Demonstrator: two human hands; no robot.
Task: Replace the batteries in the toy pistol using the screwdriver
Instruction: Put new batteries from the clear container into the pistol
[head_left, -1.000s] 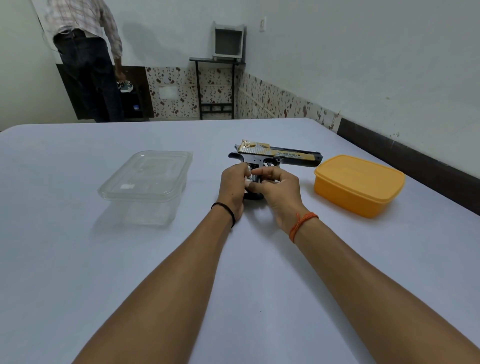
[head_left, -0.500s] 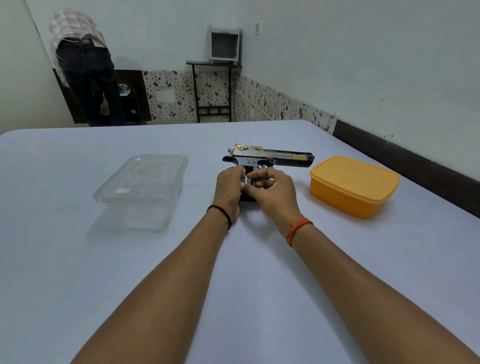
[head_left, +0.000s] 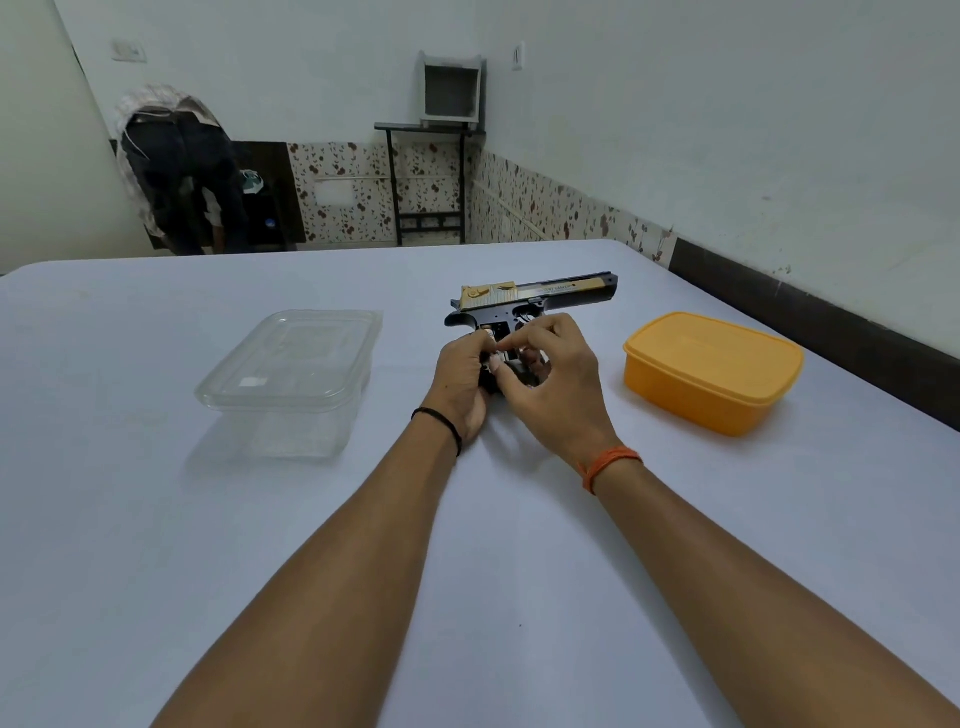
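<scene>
- Fingers (head_left: 511, 345) of right hand (head_left: 558, 387) pinched on small pale battery (head_left: 491, 335) at open grip cavity, likely seating or lifting it.
- Left hand (head_left: 460, 382) curled around grip, steadying toy pistol (head_left: 535, 301).
- Pistol laid flat on desk (head_left: 519, 571), cavity upward for access.
- Flanked by clear container (head_left: 291, 374) and orange box (head_left: 711, 371), both near.
- Screwdriver not in sight.

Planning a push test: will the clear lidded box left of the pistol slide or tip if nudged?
The clear box looks like thin plastic and nearly empty, so probably light. It's low and wide, flat on the table: likely to slide rather than tip. Thin walls may flex under a squeeze.
</scene>
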